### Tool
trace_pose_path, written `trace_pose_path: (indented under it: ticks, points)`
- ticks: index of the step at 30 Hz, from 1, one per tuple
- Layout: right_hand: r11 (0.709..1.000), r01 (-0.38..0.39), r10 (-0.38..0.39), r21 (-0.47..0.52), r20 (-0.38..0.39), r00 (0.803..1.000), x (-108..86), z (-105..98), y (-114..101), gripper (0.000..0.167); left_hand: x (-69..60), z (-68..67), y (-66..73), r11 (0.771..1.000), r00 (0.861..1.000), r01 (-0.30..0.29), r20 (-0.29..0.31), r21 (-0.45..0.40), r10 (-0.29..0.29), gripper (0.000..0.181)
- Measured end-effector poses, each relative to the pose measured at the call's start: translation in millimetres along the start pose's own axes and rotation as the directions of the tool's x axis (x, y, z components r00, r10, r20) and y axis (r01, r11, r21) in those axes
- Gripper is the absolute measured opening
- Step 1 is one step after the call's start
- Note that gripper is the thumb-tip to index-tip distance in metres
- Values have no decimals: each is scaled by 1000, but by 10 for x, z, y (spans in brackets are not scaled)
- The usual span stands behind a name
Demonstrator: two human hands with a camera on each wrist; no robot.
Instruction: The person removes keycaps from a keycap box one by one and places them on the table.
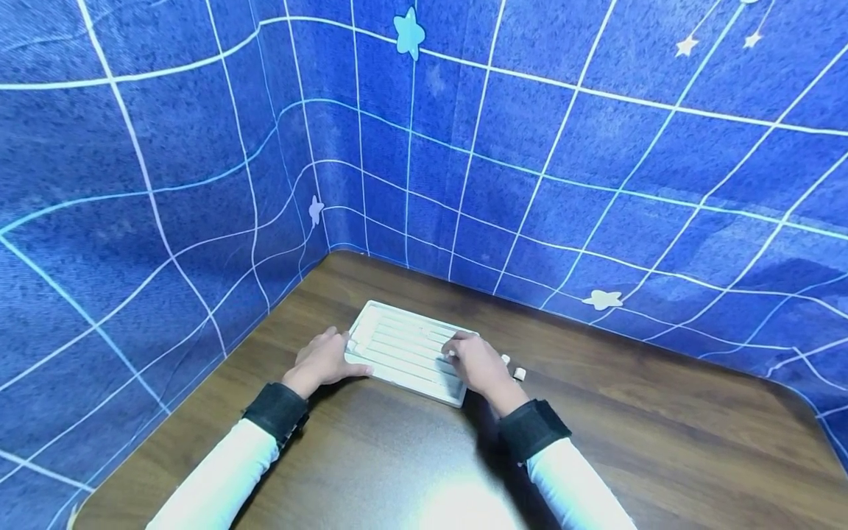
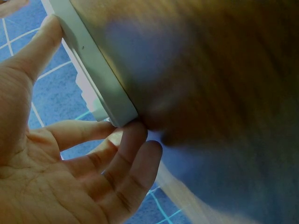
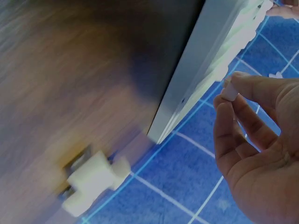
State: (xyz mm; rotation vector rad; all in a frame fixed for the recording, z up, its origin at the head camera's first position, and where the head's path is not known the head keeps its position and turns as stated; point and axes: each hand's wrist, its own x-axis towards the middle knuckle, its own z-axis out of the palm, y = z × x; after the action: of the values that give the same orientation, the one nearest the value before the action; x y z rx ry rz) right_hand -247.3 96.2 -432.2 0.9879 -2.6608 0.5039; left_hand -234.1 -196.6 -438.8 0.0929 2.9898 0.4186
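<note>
A white rectangular tray (image 1: pixel 411 349) with long parallel ridges lies at a slant on the table. My left hand (image 1: pixel 322 358) holds its left end, thumb along the near edge and fingers curled at the corner; the left wrist view shows these fingers touching the tray's side wall (image 2: pixel 100 70). Over the tray's right part is my right hand (image 1: pixel 480 364). In the right wrist view, its thumb and fingers pinch a small white piece (image 3: pixel 229 92), just off the ridged top. The piece's exact kind is not clear.
Small white blocks (image 1: pixel 520 374) lie on the brown wooden table (image 1: pixel 629 434), just right of the tray; they look blurred in the right wrist view (image 3: pixel 93 182). Blue cloth walls (image 1: pixel 503 147) with white grid lines rise behind and to the left.
</note>
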Motion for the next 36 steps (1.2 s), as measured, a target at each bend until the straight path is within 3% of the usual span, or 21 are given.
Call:
trace_pose_path:
  ticks: [7, 20, 30, 36]
  points:
    - [1000, -27, 27, -2, -20, 999, -135, -121, 130, 16, 16, 3, -11, 1000, 1000, 1, -2, 8, -1, 98]
    - [994, -94, 93, -56, -7, 996, -420, -111, 339, 16, -5, -4, 3, 1000, 1000, -7, 14, 5, 7, 96]
    - [976, -208, 213, -61, 94, 973, -494, -133, 333, 14, 7, -3, -19, 1000, 1000, -4, 11, 14, 3, 97]
    - [971, -223, 231, -84, 109, 967, -494, -127, 346, 14, 10, 6, -16, 1000, 1000, -8, 15, 10, 8, 97]
